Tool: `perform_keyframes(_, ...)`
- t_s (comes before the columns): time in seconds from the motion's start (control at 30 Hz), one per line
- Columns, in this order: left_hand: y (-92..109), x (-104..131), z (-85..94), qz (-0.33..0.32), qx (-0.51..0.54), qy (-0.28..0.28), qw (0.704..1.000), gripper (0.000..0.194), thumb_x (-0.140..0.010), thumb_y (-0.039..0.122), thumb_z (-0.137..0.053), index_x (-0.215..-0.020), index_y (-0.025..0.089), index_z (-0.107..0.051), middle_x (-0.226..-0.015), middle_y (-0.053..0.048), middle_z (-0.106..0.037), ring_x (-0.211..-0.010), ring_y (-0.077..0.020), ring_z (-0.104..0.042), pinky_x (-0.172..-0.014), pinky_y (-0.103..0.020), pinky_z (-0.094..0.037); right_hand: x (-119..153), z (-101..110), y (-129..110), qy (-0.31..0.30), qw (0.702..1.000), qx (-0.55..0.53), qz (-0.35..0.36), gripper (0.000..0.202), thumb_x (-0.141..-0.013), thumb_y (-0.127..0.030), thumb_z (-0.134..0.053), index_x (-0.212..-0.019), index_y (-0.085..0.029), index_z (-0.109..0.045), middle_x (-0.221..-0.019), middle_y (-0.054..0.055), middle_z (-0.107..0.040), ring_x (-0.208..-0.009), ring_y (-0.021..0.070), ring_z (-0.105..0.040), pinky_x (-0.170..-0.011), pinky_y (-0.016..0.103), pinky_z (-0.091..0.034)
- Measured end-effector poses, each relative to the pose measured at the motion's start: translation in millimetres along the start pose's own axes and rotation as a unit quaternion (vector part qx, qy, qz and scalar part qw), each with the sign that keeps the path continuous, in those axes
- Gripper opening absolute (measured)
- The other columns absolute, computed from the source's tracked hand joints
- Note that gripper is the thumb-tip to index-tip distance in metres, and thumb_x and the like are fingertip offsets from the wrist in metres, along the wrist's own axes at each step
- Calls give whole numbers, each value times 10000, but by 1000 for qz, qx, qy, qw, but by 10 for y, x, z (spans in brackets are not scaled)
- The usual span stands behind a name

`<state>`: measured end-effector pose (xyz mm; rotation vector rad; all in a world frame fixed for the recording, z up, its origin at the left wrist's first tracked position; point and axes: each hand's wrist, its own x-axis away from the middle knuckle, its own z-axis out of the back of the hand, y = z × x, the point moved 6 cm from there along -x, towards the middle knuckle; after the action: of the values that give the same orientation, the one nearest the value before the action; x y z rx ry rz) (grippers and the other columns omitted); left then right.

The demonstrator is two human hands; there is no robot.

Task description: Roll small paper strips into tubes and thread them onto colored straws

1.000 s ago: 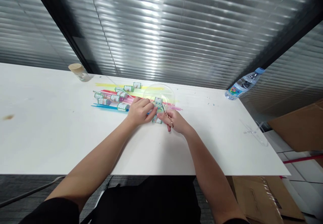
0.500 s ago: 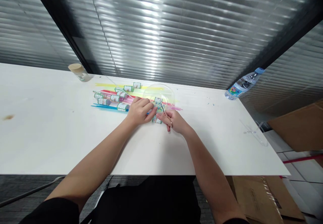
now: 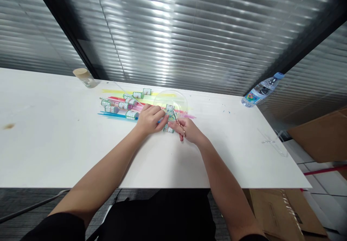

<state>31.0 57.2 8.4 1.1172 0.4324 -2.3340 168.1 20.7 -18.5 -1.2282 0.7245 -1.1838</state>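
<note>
My right hand (image 3: 187,129) is closed on a pair of scissors (image 3: 177,119), whose blades point away over a clear round container (image 3: 170,98). Small blue and green bits (image 3: 171,115) lie in the container. My left hand (image 3: 151,119) is closed beside it, fingertips pressed together near the bits; what it grips is too small to make out. Under and left of my left hand lie bundles of thin sticks, yellow (image 3: 115,91), red (image 3: 115,98) and blue (image 3: 116,114), with several labelled rolls (image 3: 132,115) among them. Another roll (image 3: 168,129) lies just below my fingertips.
A cork-topped jar (image 3: 84,78) stands at the back left of the white table (image 3: 67,150). A water bottle (image 3: 261,91) lies tilted at the right rear. Clear looped plastic (image 3: 273,145) lies by the right edge. Cardboard boxes (image 3: 273,212) are on the floor.
</note>
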Motion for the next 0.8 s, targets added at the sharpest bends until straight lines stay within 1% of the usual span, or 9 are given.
perform_keyframes(0.27,-28,0,-18,28,-11,-23,999,182,-854,257,-532,-680,202,-527,-621,-1,-547,-573,-152,-492,-634,-353,-284,-37,15,56,10,1000,6,10,558,-775,-599,-652,-582,-205,-308,-541,-59,-319,-421,82,-437,-441,238,-316)
perform_keyframes(0.4,-25,-4,9,22,-10,-6,1000,165,-848,226,-531,-685,202,-523,-621,-1,-554,-582,-158,-500,-637,-350,-286,-47,41,67,21,1000,11,5,537,-770,-599,-662,-601,-204,-339,-531,-60,-357,-428,85,-449,-447,234,-333)
perform_keyframes(0.5,-15,-11,29,14,-22,11,1000,163,-857,215,-534,-695,201,-525,-631,-2,-568,-579,-159,-502,-633,-343,-288,-44,56,61,26,1000,-4,4,527,-796,-601,-637,-610,-201,-350,-530,-61,-375,-420,82,-457,-454,234,-335)
perform_keyframes(0.63,-11,-14,32,14,-31,18,999,158,-872,217,-525,-716,200,-540,-644,-5,-587,-584,-159,-516,-634,-337,-291,-36,31,37,7,1000,-14,17,540,-826,-611,-602,-592,-200,-341,-500,-70,-339,-388,75,-433,-446,240,-301)
perform_keyframes(0.8,-29,-7,6,27,-35,-3,999,169,-886,242,-514,-726,203,-551,-659,-10,-595,-606,-163,-521,-651,-343,-294,-16,-4,5,-7,1000,-13,20,535,-821,-608,-618,-605,-197,-352,-514,-74,-339,-404,76,-454,-448,240,-295)
